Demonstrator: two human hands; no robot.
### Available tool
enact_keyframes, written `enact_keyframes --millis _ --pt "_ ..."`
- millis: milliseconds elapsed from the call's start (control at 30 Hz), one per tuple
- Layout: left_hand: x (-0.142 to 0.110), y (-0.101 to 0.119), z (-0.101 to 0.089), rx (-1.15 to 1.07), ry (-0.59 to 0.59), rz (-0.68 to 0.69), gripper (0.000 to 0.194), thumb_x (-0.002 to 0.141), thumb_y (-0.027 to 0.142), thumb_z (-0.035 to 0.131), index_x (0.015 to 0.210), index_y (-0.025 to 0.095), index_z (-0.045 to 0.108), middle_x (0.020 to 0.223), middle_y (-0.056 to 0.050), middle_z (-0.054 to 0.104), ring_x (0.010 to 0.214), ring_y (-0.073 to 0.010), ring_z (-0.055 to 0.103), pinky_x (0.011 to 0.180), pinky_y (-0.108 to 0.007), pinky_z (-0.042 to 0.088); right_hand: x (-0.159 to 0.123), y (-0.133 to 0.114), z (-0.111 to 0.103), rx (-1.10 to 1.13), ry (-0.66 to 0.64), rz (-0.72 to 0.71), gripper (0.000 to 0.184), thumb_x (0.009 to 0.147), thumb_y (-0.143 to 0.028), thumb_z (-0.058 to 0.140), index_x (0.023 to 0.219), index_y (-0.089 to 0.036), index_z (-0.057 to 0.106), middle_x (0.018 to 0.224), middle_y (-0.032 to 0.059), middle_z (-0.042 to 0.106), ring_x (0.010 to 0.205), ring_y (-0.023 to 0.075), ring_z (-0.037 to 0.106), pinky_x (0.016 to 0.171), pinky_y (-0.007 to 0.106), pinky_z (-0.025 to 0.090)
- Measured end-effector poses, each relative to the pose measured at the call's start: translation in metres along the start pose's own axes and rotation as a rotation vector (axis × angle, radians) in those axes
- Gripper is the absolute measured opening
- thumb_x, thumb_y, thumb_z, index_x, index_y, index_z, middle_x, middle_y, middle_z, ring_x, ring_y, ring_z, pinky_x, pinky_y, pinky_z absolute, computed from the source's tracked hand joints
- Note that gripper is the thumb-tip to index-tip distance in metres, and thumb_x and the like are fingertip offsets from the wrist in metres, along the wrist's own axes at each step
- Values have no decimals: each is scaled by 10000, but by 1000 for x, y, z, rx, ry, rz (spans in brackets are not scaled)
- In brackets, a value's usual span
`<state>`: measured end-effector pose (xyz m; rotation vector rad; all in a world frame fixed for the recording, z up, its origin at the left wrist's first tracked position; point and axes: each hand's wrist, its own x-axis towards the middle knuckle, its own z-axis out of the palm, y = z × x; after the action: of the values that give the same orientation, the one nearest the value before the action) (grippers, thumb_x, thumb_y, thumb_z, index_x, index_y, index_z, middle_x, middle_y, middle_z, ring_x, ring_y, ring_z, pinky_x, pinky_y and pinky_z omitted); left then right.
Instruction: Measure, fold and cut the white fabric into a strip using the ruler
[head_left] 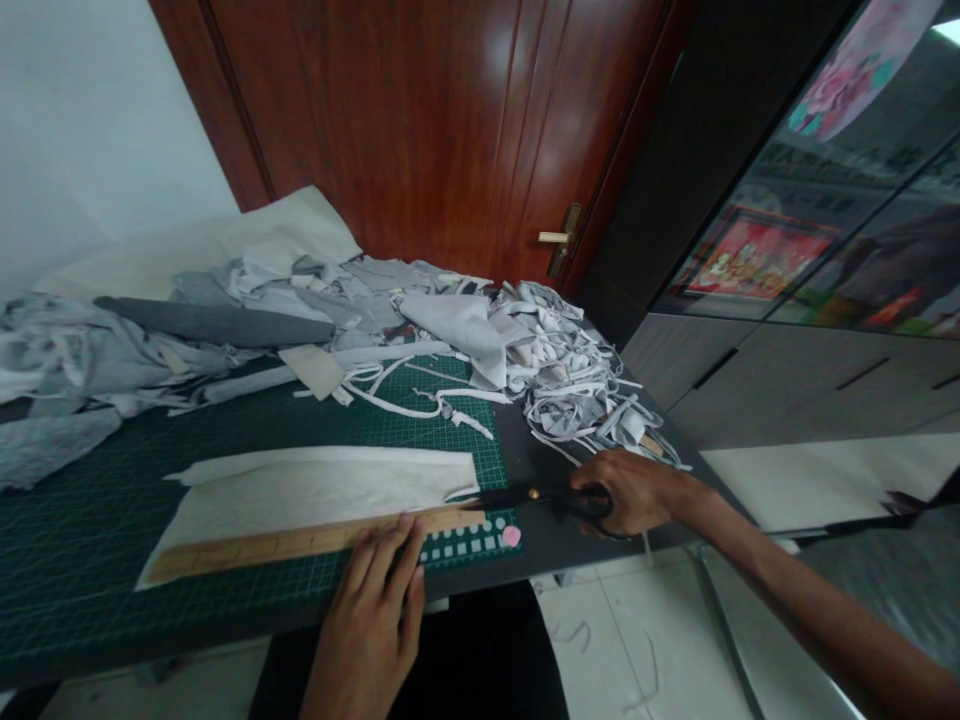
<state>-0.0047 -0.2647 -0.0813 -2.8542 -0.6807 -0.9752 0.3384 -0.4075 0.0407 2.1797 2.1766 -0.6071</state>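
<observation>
A folded piece of off-white fabric point(315, 490) lies on the green cutting mat point(90, 560). Along its near edge rests a wooden ruler point(300, 542). My left hand point(375, 620) presses flat on the ruler's right part, fingers stretched out. My right hand point(634, 492) is closed round the handles of black scissors point(525, 496). The scissor blades point left and meet the fabric's right end, just above the ruler.
A heap of grey and white fabric scraps and strips point(555, 370) covers the table's far side, with a dark grey roll point(217, 322) at the left. A red-brown door point(450, 130) stands behind. A glass-fronted cabinet point(825, 220) is on the right.
</observation>
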Motion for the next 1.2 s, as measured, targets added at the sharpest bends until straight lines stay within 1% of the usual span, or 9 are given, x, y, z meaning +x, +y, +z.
enact_keyframes --millis 233,467,567,700,833,933,1033,1100,1200 --pt "-1 3 0 3 4 -20 544 1028 271 450 1568 209 419 1475 -52 607 1355 -277 535 1141 -473 431 23 -11 -2 -37 -6 -53 226 744 -404 763 778 -220 636 726 -3 654 651 158 557 603 283 303" --pt "-3 4 2 1 -2 -38 555 1038 289 425 1587 223 379 1467 -51 619 1357 -268 551 1163 -469 422 40 -15 6 -65 -20 -108 238 783 -409 754 886 -207 684 804 24 713 711 187 637 633 289 355" --pt "-2 6 0 2 9 -70 577 1046 318 411 1604 195 333 1463 -68 625 1363 -271 557 1148 -455 445 44 -14 10 -74 -37 -131 251 799 -422 751 907 -204 690 813 32 723 741 200 663 647 288 377" --pt "-2 9 -2 -8 0 -111 585 1053 314 396 1607 153 304 1516 -109 576 1385 -263 553 1144 -432 461 47 -13 13 -72 -49 -126 265 817 -423 745 954 -202 696 839 42 735 766 210 680 642 281 386" --pt "-2 8 -1 -4 22 -95 576 1051 320 400 1600 165 324 1475 -104 614 1382 -271 557 1150 -444 457 49 -15 13 -82 -47 -121 290 821 -441 745 976 -201 700 855 54 745 781 222 690 644 284 390" --pt "0 7 0 -11 10 -91 584 1047 300 403 1604 152 307 1485 -115 603 1377 -262 559 1156 -434 451 51 -17 14 -74 -44 -127 286 821 -444 741 964 -200 698 852 54 747 772 221 691 638 282 387" --pt "2 9 -2 -15 -3 -97 600 1044 292 409 1610 135 285 1500 -135 580 1381 -265 547 1150 -429 454 52 -18 15 -69 -51 -128 277 820 -426 742 963 -194 695 840 53 745 754 213 685 637 280 386" --pt "-2 13 -6 -34 -2 -118 601 1034 277 429 1605 137 302 1537 -149 530 1421 -284 498 1158 -444 444 53 -18 16 -70 -45 -126 280 818 -422 744 970 -193 695 832 52 742 748 211 681 643 280 392" --pt "-16 18 -14 -55 12 -97 605 998 222 482 1589 199 356 1611 -131 427 1490 -302 404 1231 -484 351 53 -18 16 -66 -26 -129 271 817 -418 743 970 -198 696 821 47 735 749 210 679 657 280 404"
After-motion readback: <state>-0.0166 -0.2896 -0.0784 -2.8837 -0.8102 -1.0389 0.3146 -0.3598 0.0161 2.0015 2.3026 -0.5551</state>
